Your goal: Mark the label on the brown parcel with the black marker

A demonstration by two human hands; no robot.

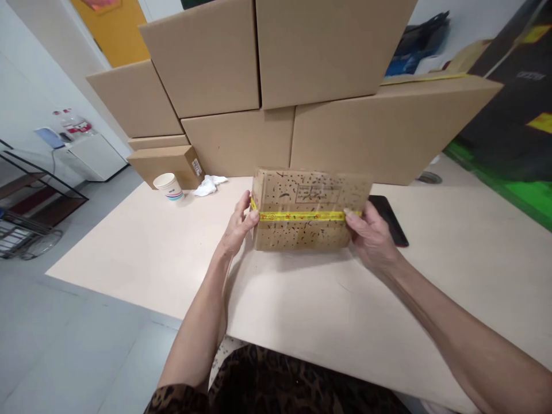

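Between my two hands is a small brown cardboard box (306, 236), tilted so that a broad face turns toward me. Dark specks cover that face, with a printed rectangle near its top and a strip of yellow tape with red print across the middle. My left hand (240, 224) grips the box's left end, thumb on the tape. At the right end my right hand (374, 233) holds it, thumb over the tape's end. The fingers behind the box are hidden. Just behind my right hand, a black phone-like slab (390, 221) lies on the table.
Large cardboard boxes (336, 135) are stacked along the back of the white table (172, 259). At the back left stand a flat carton (161, 161), a paper cup (169, 187) and a crumpled tissue (210, 184). A tape roll (430, 177) sits at the back right.
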